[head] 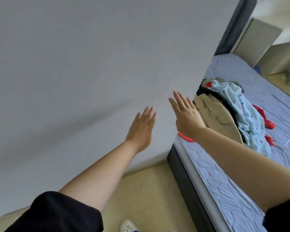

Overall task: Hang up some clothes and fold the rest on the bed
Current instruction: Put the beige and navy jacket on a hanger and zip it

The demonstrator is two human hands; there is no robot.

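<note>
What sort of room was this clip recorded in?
Most likely a bedroom: a bare quilted mattress on a dark frame, a pile of clothes on it, white cabinets beyond.

Grey wall [74, 64], perhaps a shoe [128, 226]

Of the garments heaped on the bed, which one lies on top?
The light blue printed garment. It drapes across the top of the pile, over the red pieces, while the beige garment lies beside it.

A jumbled clothes heap [233, 114] (light blue, beige, red) lies on the bed [224, 186].
</note>
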